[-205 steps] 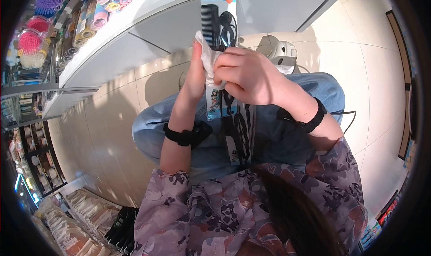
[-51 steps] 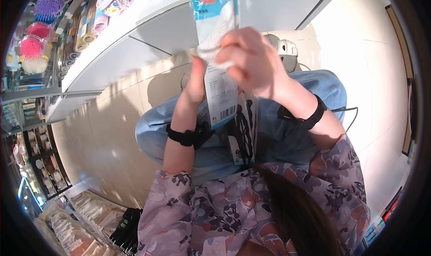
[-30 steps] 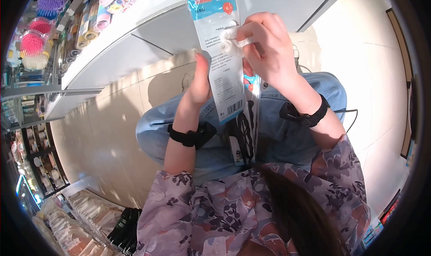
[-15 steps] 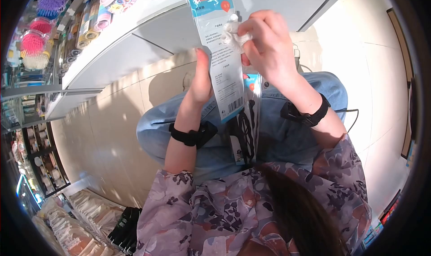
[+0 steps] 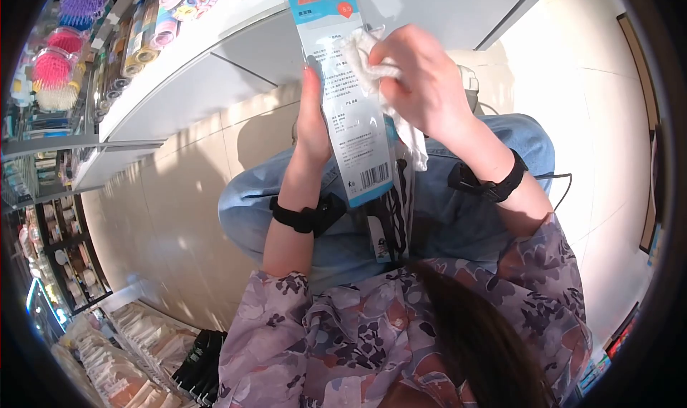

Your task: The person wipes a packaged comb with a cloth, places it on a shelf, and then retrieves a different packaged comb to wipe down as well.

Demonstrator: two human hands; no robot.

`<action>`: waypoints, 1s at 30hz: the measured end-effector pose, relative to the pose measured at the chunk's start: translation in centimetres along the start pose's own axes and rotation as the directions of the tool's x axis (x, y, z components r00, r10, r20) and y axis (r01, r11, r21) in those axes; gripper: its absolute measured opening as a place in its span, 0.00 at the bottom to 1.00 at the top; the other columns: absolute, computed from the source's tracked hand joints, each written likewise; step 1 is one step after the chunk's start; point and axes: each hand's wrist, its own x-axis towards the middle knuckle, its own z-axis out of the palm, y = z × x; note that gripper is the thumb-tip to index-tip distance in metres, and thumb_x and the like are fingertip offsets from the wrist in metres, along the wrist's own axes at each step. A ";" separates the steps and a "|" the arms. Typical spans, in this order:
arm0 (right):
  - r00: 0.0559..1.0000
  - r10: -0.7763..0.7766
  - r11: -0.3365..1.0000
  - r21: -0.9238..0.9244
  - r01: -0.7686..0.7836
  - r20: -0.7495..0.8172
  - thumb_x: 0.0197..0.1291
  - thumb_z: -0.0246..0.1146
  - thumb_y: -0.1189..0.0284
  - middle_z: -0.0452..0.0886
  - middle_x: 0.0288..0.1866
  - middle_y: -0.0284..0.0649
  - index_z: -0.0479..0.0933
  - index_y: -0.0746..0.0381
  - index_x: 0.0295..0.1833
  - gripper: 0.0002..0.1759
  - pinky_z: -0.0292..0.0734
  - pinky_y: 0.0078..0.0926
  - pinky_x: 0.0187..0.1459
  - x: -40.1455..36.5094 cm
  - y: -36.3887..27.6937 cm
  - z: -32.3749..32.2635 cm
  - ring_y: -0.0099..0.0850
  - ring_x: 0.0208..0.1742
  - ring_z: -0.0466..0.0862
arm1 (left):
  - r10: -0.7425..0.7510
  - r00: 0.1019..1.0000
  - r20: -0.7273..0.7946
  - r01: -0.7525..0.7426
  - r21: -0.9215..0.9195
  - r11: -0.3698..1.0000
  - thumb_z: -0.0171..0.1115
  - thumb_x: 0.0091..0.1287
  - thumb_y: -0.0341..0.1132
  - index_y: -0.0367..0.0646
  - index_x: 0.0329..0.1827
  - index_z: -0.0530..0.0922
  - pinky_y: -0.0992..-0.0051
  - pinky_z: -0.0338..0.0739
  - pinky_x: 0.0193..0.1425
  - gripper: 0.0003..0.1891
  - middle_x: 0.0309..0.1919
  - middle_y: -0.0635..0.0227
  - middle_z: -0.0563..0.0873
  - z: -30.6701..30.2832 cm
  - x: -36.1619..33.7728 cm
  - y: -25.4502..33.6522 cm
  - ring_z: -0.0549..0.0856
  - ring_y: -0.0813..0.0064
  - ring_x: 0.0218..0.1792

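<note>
A long package (image 5: 358,147) with a white printed back and blue ends stands tilted above my lap, its barcode end toward me. My left hand (image 5: 313,122) holds it by the left edge, thumb along the side and the other fingers hidden behind. In my right hand (image 5: 422,79) a crumpled white cloth (image 5: 368,57) is pinched against the package's right edge, with one end hanging down. Below, more clear packages with dark, twisted contents (image 5: 390,225) lie on my lap, partly covered by the held one.
A white shelf unit (image 5: 172,86) stands in front, with hair ties (image 5: 193,0) and brushes (image 5: 54,68) at the upper left. Packaged goods hang on a rack (image 5: 107,351) at the lower left. My crossed legs (image 5: 250,200) rest on the tiled floor (image 5: 164,229).
The package has tilted and shifted slightly left and toward me. The cloth has opened out, and its end now hangs lower. My left hand has moved slightly left.
</note>
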 end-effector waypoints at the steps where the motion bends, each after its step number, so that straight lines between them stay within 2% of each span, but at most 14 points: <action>1: 0.997 -0.050 0.998 0.039 0.048 0.059 0.40 0.59 0.78 0.69 0.36 0.38 0.71 0.59 0.38 0.14 0.73 0.31 0.36 -0.1 -0.2 0.0 0.37 0.39 0.74 | -0.001 1.000 -0.011 0.001 -0.018 1.000 0.27 0.67 0.57 0.36 0.64 0.53 0.66 0.69 0.56 0.34 0.57 0.54 0.67 0.0 0.0 0.0 0.72 0.62 0.55; 6: 0.959 -0.143 0.986 0.117 0.117 0.245 0.38 0.59 0.80 0.71 0.38 0.39 0.72 0.58 0.36 0.14 0.73 0.33 0.36 -0.7 -1.7 0.3 0.37 0.38 0.76 | 0.020 1.000 0.019 -0.021 0.026 0.999 0.26 0.67 0.56 0.36 0.63 0.56 0.67 0.71 0.55 0.33 0.56 0.53 0.69 -0.6 0.3 0.0 0.73 0.63 0.54; 8: 0.986 -0.132 0.990 0.052 0.127 0.098 0.42 0.57 0.80 0.70 0.35 0.38 0.72 0.60 0.36 0.11 0.73 0.30 0.34 -0.3 -1.1 0.0 0.36 0.36 0.75 | -0.126 0.990 -0.071 0.119 -0.091 0.989 0.23 0.66 0.58 0.35 0.61 0.60 0.68 0.72 0.52 0.35 0.49 0.54 0.75 -0.2 0.1 0.0 0.76 0.65 0.50; 9: 0.986 -0.132 0.991 0.052 0.127 0.099 0.42 0.57 0.80 0.70 0.35 0.38 0.72 0.60 0.36 0.11 0.73 0.30 0.34 -0.1 -0.6 -0.1 0.36 0.36 0.75 | -0.126 0.990 -0.071 0.119 -0.092 0.989 0.23 0.66 0.58 0.35 0.61 0.60 0.68 0.72 0.52 0.35 0.49 0.54 0.75 -0.5 0.0 -0.2 0.76 0.65 0.50; 11: 0.995 0.042 0.999 0.029 -0.040 -0.090 0.42 0.56 0.80 0.70 0.34 0.38 0.72 0.61 0.35 0.10 0.72 0.31 0.34 0.5 0.7 -0.3 0.35 0.34 0.75 | -0.278 0.927 0.252 0.229 0.207 0.951 0.19 0.65 0.60 0.35 0.59 0.63 0.70 0.73 0.49 0.38 0.43 0.57 0.78 -1.4 0.0 -0.5 0.79 0.67 0.44; 14: 0.965 0.179 0.980 0.124 -0.157 -0.190 0.42 0.55 0.81 0.70 0.33 0.39 0.72 0.61 0.34 0.10 0.72 0.31 0.33 1.0 1.4 -0.3 0.35 0.32 0.75 | -0.350 0.884 0.311 0.317 0.155 0.936 0.20 0.69 0.53 0.37 0.58 0.64 0.75 0.69 0.53 0.32 0.49 0.64 0.75 -0.7 -0.3 -0.5 0.75 0.75 0.49; 15: 0.966 0.177 0.980 0.124 -0.156 -0.189 0.42 0.55 0.81 0.70 0.33 0.39 0.72 0.61 0.34 0.10 0.72 0.31 0.33 1.0 1.3 -0.3 0.35 0.32 0.75 | -0.346 0.886 0.308 0.319 0.135 0.938 0.21 0.69 0.53 0.37 0.58 0.64 0.75 0.69 0.53 0.32 0.48 0.66 0.75 -0.5 -0.4 -0.2 0.75 0.76 0.48; 18: 0.969 -0.161 0.986 0.022 0.168 -0.187 0.38 0.56 0.82 0.69 0.32 0.38 0.71 0.60 0.33 0.12 0.72 0.30 0.35 0.7 0.6 -0.1 0.37 0.35 0.74 | -0.355 0.911 0.208 0.345 0.086 0.935 0.21 0.69 0.54 0.37 0.58 0.64 0.75 0.69 0.52 0.32 0.48 0.66 0.75 -0.1 -0.8 -0.2 0.75 0.76 0.48; 20: 0.980 -0.147 0.984 0.085 0.159 -0.131 0.36 0.56 0.82 0.69 0.33 0.38 0.71 0.60 0.32 0.12 0.71 0.31 0.38 0.4 -0.3 -0.2 0.38 0.37 0.74 | -0.380 0.893 0.242 0.362 0.119 0.925 0.21 0.69 0.54 0.37 0.58 0.64 0.75 0.69 0.52 0.32 0.47 0.66 0.75 -0.8 -0.7 -0.7 0.75 0.76 0.47; 22: 0.963 -0.164 0.984 0.026 0.174 -0.213 0.36 0.57 0.82 0.70 0.34 0.39 0.71 0.60 0.33 0.13 0.70 0.31 0.40 0.6 0.4 -0.2 0.38 0.40 0.73 | -0.408 0.870 0.277 0.380 0.152 0.912 0.21 0.69 0.54 0.37 0.58 0.64 0.75 0.69 0.51 0.32 0.45 0.65 0.76 -0.8 -0.7 -0.7 0.76 0.76 0.46; 24: 0.957 -0.133 0.991 -0.005 0.137 -0.256 0.38 0.56 0.81 0.71 0.37 0.39 0.72 0.60 0.33 0.12 0.70 0.30 0.41 1.1 1.7 -0.8 0.39 0.41 0.73 | -0.419 0.823 0.383 0.316 0.303 0.899 0.22 0.65 0.60 0.37 0.62 0.59 0.71 0.71 0.52 0.36 0.50 0.60 0.75 -0.3 -0.7 -0.2 0.78 0.68 0.47; 26: 0.927 -0.058 0.998 -0.018 0.055 -0.371 0.42 0.56 0.80 0.72 0.38 0.40 0.73 0.60 0.34 0.10 0.70 0.29 0.41 1.6 2.8 -1.0 0.39 0.41 0.73 | -0.411 0.800 0.438 0.319 0.270 0.908 0.23 0.65 0.60 0.37 0.62 0.58 0.70 0.71 0.52 0.36 0.51 0.60 0.74 -0.6 -0.5 -0.5 0.78 0.67 0.48; 28: 0.936 -0.018 0.999 0.031 0.031 -0.352 0.46 0.56 0.77 0.74 0.44 0.41 0.73 0.60 0.37 0.09 0.69 0.30 0.44 1.3 2.6 -0.6 0.41 0.45 0.73 | -0.401 0.774 0.491 0.324 0.237 0.916 0.24 0.65 0.60 0.38 0.63 0.57 0.70 0.71 0.53 0.36 0.52 0.60 0.74 -0.6 -0.5 -0.5 0.77 0.66 0.49; 30: 0.964 -0.058 0.996 0.053 0.075 -0.261 0.48 0.56 0.75 0.73 0.49 0.43 0.72 0.60 0.40 0.11 0.68 0.32 0.48 1.2 1.7 -0.1 0.42 0.49 0.72 | -0.397 0.838 0.373 0.343 0.206 0.917 0.23 0.68 0.56 0.34 0.58 0.64 0.74 0.71 0.47 0.34 0.37 0.64 0.79 -0.1 -1.0 -0.2 0.79 0.74 0.39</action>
